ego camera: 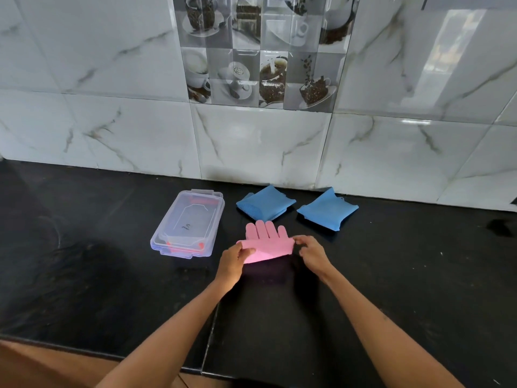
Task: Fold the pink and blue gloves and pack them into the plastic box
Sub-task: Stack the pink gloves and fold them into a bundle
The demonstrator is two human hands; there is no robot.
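Observation:
A pink glove (267,242) lies on the black counter with its fingers pointing toward the wall and its cuff end doubled over the palm. My left hand (233,260) pinches the folded edge at its left corner. My right hand (312,252) pinches the right corner. Two folded blue gloves sit behind it near the wall, one (265,203) in the middle and another (327,210) to the right. The clear plastic box (187,224) lies to the left of the pink glove, with a lid and red clips showing through it; nothing but those is visible inside.
The black stone counter (98,261) runs up to a marble-tiled wall (251,141). The counter's front edge (112,357) passes beneath my forearms. A seam (211,331) runs through the counter below my left arm.

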